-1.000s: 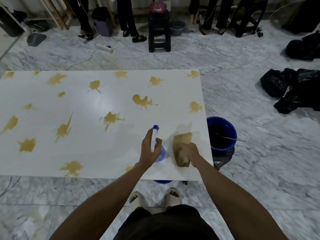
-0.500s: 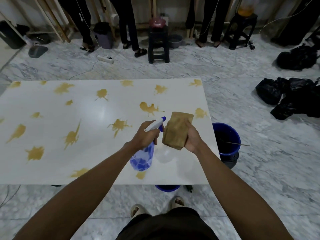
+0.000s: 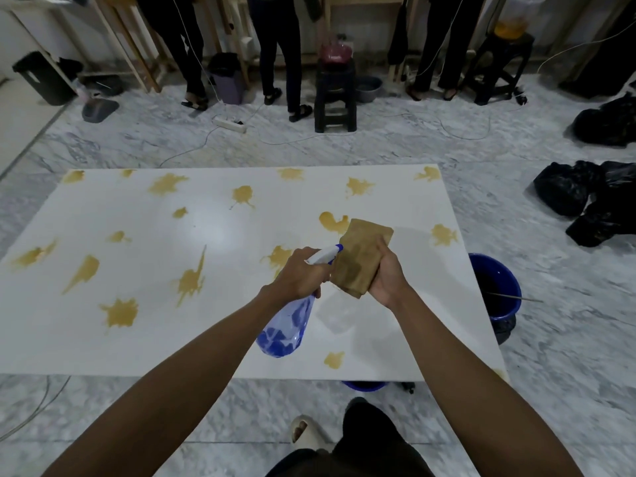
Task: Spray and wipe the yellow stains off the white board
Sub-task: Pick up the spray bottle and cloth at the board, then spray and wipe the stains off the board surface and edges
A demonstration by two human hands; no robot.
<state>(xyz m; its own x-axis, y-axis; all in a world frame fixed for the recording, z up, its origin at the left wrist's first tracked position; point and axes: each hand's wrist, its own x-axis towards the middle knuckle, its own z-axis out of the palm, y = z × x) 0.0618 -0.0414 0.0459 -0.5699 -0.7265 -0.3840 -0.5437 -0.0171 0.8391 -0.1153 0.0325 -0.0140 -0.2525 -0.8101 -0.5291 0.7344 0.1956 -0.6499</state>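
Note:
A large white board [image 3: 241,332] lies flat in front of me, dotted with several yellow stains, such as one stain [image 3: 121,313] at the near left and another stain [image 3: 334,359] by the near edge. My left hand [image 3: 303,275] grips the neck of a blue translucent spray bottle [image 3: 287,325], lifted above the board with its white nozzle aimed at the cloth. My right hand [image 3: 387,275] holds a folded brown cloth [image 3: 361,258] up in the air, right in front of the nozzle.
A blue bucket [image 3: 495,287] of dark water stands on the floor at the board's right edge, another blue bucket [image 3: 364,385] peeks from under the near edge. Black bags [image 3: 592,197] lie at right. People's legs, a black stool [image 3: 335,98] and cables fill the back.
Both hands rose off the board: the bottle was lifted from standing and tilted, the cloth was picked up and held before the nozzle. My view tilted upward.

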